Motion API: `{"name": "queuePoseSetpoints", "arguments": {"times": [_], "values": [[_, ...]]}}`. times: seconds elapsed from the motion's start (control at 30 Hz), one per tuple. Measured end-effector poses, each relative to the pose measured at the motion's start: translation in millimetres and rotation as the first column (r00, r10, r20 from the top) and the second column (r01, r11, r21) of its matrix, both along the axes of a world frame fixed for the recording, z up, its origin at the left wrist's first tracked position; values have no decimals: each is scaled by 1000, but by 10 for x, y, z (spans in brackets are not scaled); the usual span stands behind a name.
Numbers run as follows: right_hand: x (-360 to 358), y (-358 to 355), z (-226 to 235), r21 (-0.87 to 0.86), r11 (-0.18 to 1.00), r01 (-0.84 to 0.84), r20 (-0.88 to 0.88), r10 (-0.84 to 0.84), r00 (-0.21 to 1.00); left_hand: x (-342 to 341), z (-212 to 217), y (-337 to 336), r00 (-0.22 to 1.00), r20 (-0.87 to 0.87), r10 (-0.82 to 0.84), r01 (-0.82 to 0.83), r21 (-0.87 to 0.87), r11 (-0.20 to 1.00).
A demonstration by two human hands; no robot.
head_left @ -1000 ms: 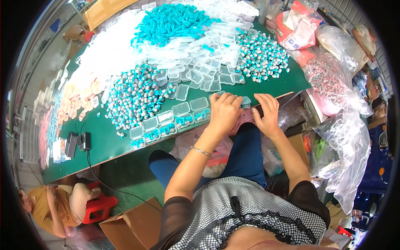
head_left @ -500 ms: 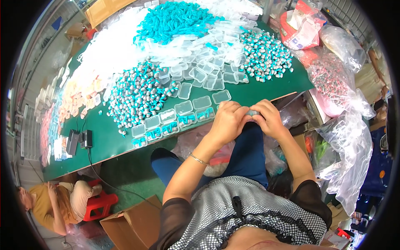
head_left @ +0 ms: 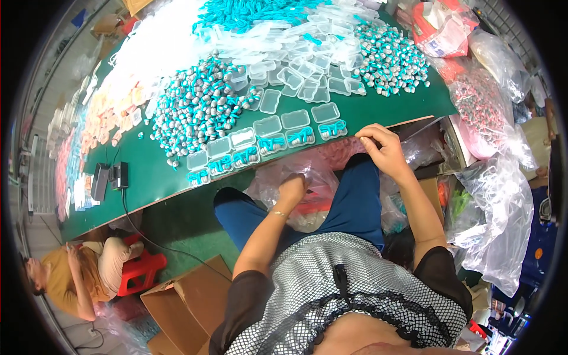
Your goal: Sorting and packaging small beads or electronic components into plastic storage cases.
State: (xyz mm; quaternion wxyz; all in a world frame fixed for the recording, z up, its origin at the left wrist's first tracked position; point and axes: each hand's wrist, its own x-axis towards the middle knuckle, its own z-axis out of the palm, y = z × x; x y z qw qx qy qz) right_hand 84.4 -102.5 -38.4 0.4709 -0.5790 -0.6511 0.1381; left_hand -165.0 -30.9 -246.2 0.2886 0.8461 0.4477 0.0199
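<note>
My left hand (head_left: 293,189) is low over the clear plastic bag (head_left: 266,183) between my knees, its fingers hidden from view. Beside the table's front edge, above my right thigh, my right hand (head_left: 384,151) has its fingers drawn together with the thumb; anything between them is too small to make out. A row of open clear plastic cases (head_left: 300,136) lines that edge, lids toward the far side, each with teal cord and small grey pieces inside. Left of centre lies a heap of small grey-and-teal pieces (head_left: 198,103) that look like corded earplugs.
Behind are stacked clear cases (head_left: 313,77), a teal cord pile (head_left: 260,15) and another grey-and-teal heap (head_left: 393,59). A black device (head_left: 120,176) with a cable sits on the green table (head_left: 154,195). Bags (head_left: 497,219) fill the right; a cardboard box (head_left: 189,296) and a seated person (head_left: 77,278) are lower left.
My hands, together before around a small greyish thing, have parted. The left went down and left to the bag; the right stays by the table edge. The case at the row's right end is now uncovered.
</note>
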Motion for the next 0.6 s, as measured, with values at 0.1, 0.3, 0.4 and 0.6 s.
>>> {"name": "queuePoseSetpoints", "arguments": {"times": [0.1,0.3,0.4,0.6], "values": [[-36,44,-22,-65,998,-1,-38,-2,999,118,-173,27,965,250,82,-123,152,981],[4,132,77,-129,975,183,13,-183,983,234,1036,-144,839,507,-200,141,152,978],[5,342,175,-119,981,155,48,-150,988,197,1853,-127,804,485,-344,6,572,820],[-33,490,105,-9,999,35,168,-33,985,476,2282,245,933,318,-165,-97,667,738]]}}
